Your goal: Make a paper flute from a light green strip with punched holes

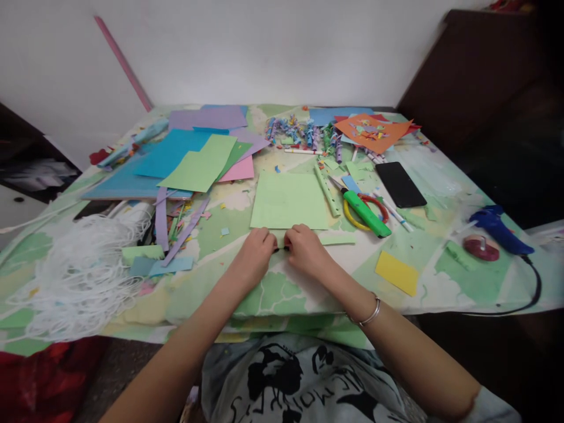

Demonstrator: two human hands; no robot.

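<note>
Wearing a pale printed shirt (282, 376), right up under the camera. Reaching past it to 12 o'clock with both forearms, over the counter (247, 305) and its patterned cloth. Got the left hand (255, 254) and right hand (306, 249) almost meeting, fingers (268, 238) curled in and closed to a pinch on each side. Seem to be gripping a thin little piece (282, 248) between the two pinches, one end each. Too small and partly covered, so can't tell exactly what kind of bit, or how far into each pinch. Runs roughly 9 to 3, as far as visible, about equally near both hands.

Just beyond the fingers at 12, lying flat: a green sheet (288, 200). At 3, just beside the right hand and much nearer to it than to the left: a green strip (339, 239), long axis also about 9 to 3.

Further out at 2: a green cutter (370, 217) lying over red-and-yellow scissors (382, 204), then a black phone (400, 185). Over at 3, a blue glue gun (502, 229). Toward 9, a big tangle of white string (83, 276).

Can't pick out any proper container; closest to one is an orange sheet (399, 127) out at 1, holding little coloured scraps on top.
</note>
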